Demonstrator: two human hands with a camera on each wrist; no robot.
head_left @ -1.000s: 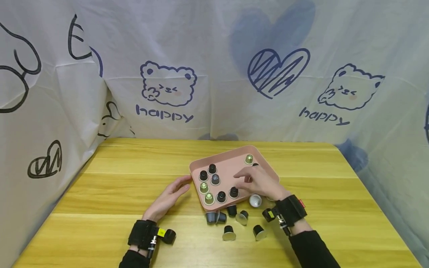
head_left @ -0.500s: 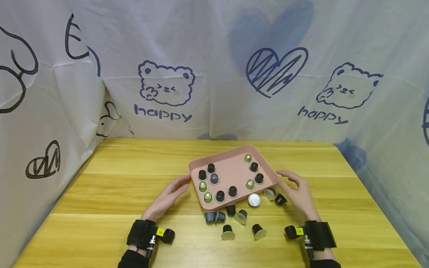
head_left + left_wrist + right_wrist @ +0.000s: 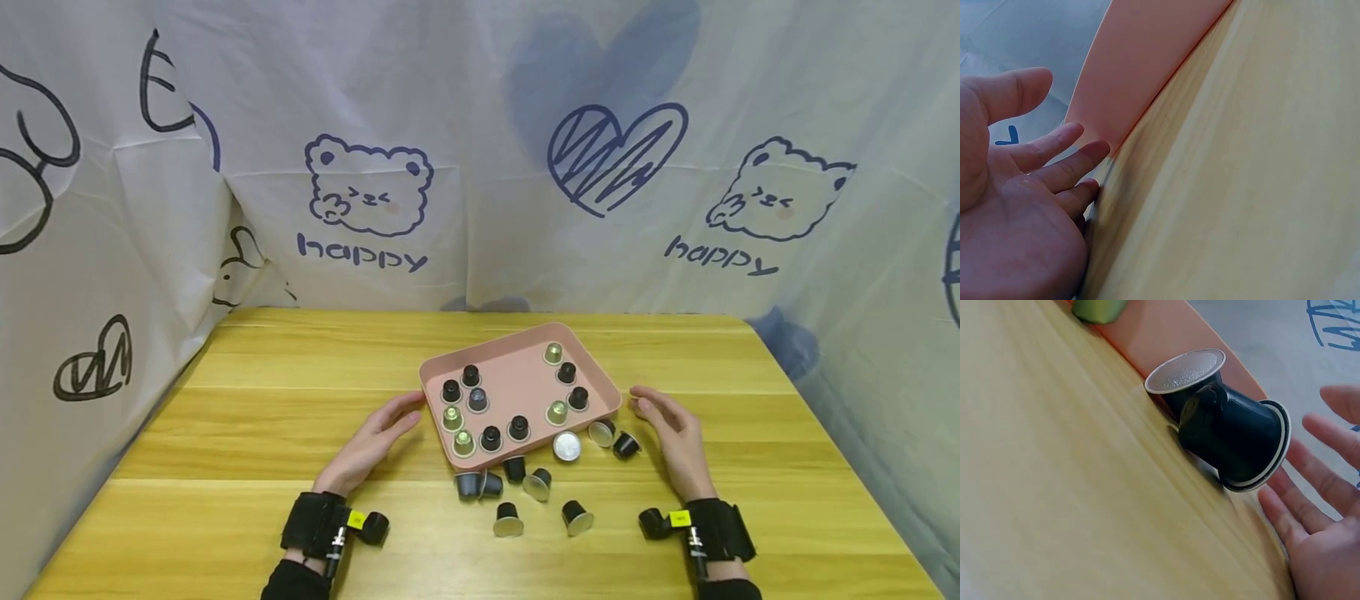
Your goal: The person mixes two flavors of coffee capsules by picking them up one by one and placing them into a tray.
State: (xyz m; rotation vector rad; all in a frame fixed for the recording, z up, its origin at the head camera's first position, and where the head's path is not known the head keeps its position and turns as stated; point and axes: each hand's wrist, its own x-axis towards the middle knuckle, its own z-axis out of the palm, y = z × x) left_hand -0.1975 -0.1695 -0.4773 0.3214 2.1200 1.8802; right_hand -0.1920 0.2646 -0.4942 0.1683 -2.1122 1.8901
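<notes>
A pink tray [image 3: 517,362] lies slantwise on the wooden table, with several coffee capsules standing base down in it. Black ones such as this black capsule [image 3: 518,428] and pale green ones such as this green capsule [image 3: 463,442] are grouped toward its left and right sides. My left hand [image 3: 372,442] is beside the tray's left end, fingers extended, fingertips at its wall; contact is unclear. My right hand [image 3: 678,437] rests apart from the tray's right corner, fingers relaxed and holding nothing. Nearest to it is a black capsule [image 3: 1235,437] tipped on its side.
Along the tray's front edge lie several loose capsules, including a dark grey capsule [image 3: 468,486] and one showing its silver lid [image 3: 567,447]. Closer to me are two more black capsules [image 3: 507,521]. A printed white cloth [image 3: 495,225] hangs behind the table [image 3: 300,358].
My right hand has drawn back from over the tray to the table on its right, uncovering black and green capsules there. My left hand has stayed by the tray's left end.
</notes>
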